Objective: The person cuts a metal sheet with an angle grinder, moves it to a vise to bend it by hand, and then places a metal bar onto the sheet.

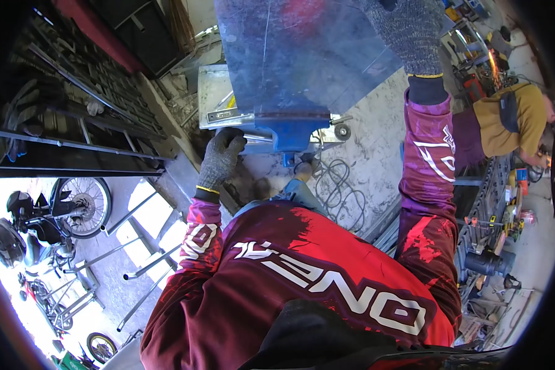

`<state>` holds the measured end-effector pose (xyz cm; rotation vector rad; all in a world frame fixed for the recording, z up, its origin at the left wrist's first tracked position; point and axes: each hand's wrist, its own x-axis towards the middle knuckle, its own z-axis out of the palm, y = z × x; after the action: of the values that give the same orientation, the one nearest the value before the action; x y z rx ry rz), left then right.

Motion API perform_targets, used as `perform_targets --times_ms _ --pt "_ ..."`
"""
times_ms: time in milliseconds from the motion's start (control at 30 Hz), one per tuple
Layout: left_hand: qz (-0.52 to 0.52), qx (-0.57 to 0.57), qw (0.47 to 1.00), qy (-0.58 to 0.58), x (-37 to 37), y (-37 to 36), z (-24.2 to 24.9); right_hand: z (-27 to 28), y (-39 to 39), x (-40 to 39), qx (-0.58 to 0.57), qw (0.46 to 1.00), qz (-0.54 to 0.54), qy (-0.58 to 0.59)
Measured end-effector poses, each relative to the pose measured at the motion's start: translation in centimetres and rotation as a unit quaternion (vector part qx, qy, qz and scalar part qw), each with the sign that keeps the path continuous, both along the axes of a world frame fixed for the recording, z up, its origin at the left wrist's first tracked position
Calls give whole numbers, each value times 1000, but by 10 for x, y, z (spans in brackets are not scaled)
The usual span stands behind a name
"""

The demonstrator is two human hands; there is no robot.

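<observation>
A large bluish sheet of metal [302, 61] stands in a blue bench vise [290, 131], its lower edge at the jaws. My left hand [221, 160], in a grey knit glove, is closed around the end of a metal bar [259, 137] just left of the vise. At the top right, my right hand [410, 37], gloved the same way, is at the sheet's upper right part. Its fingertips run out of the frame, so their grip is hidden. A reddish blur shows on the sheet's surface.
A workbench [213, 80] with a level [222, 115] lies behind my left hand. Cables [342, 191] coil on the floor. A co-worker [505, 120] bends at the right near sparks [493, 65]. Metal tubes [145, 265] and a motorcycle [49, 213] stand at left.
</observation>
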<state>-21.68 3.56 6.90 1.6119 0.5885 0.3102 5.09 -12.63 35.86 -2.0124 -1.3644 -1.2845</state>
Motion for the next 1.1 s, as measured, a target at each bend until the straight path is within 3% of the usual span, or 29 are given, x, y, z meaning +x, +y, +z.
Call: perform_targets --times_ms 400,733,767,800,833,900,967,1000,1033,1067,1100 --pt "-1 0 1000 0 4 6 -13 1 3 1 -5 999 12 50" --pt "15 -9 1000 0 9 5 -4 1 3 0 1 1000 17 4" --pt "50 85 993 -65 12 8 1 1 2 -4 5 997 33 73" --pt "84 178 972 -130 21 14 28 3 2 -6 9 989 48 140" --pt "128 336 913 -193 35 24 71 3 2 -4 9 990 46 136" --pt "123 462 810 -340 64 42 167 -1 1 -3 11 1000 -1 3" --pt "96 595 719 -347 86 28 245 -2 3 -2 10 1000 -16 -7" --pt "101 598 716 -346 105 20 274 -5 4 -2 13 999 -38 -11" --pt "-3 591 729 -346 127 11 299 -10 7 2 15 999 -35 -13" --pt "-108 576 734 -343 139 6 318 -16 13 11 111 970 198 88" --pt "-157 622 724 -252 140 3 334 -14 17 11 198 869 416 182"
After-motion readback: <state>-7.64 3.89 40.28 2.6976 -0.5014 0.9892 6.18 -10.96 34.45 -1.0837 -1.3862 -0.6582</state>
